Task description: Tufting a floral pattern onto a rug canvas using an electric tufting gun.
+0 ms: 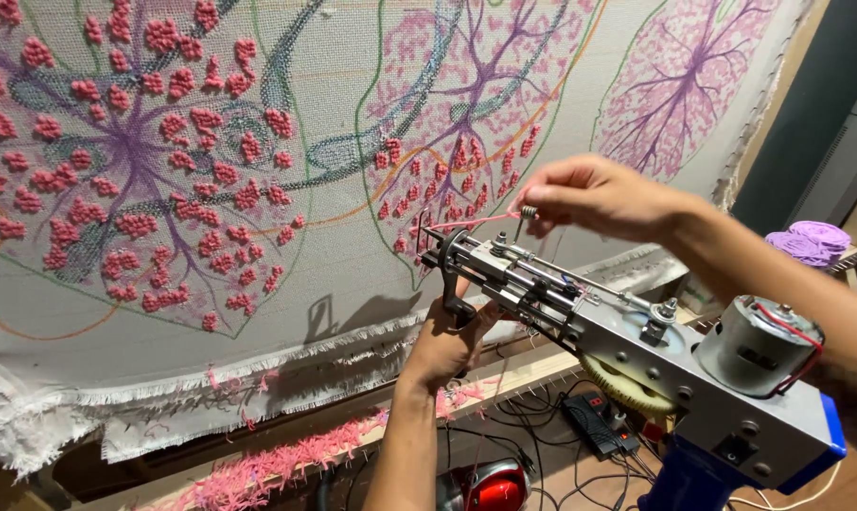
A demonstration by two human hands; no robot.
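A grey metal tufting gun (pixel 636 360) lies across the lower right of the frame, its nose pointing up and left toward a stretched white backing cloth (pixel 353 284) that fills the upper left and centre. The left hand (pixel 447 345) comes up from the bottom centre and closes around the black front handle under the gun's nose, fingers wrapped tight. The right hand (pixel 594 197) reaches in from the right edge, above the gun's front end; its thumb and fingertips are pinched together on a thin pink yarn (pixel 476 222), which runs left from the pinch toward the gun's tip. Just below the pinch a small metal guide (pixel 527 216) stands up from the gun's rod.

The gun's silver motor (pixel 755 345) with a red wire sits at the rear, a yellowish gear (pixel 627 386) under the body, and a blue grip (pixel 693 478) at the lower right.

The cloth carries drawn leaf shapes with purple veins, dotted with raised pink tufts (pixel 154 142), thickest in the upper left. Its frayed lower edge hangs over a wooden frame bar (pixel 504 378), where pink yarn scraps (pixel 277 464) lie at the lower left. Black cables (pixel 542 426) and a red rounded object (pixel 490 487) lie at the bottom centre. A purple yarn bundle (pixel 812 241) rests at the right edge.
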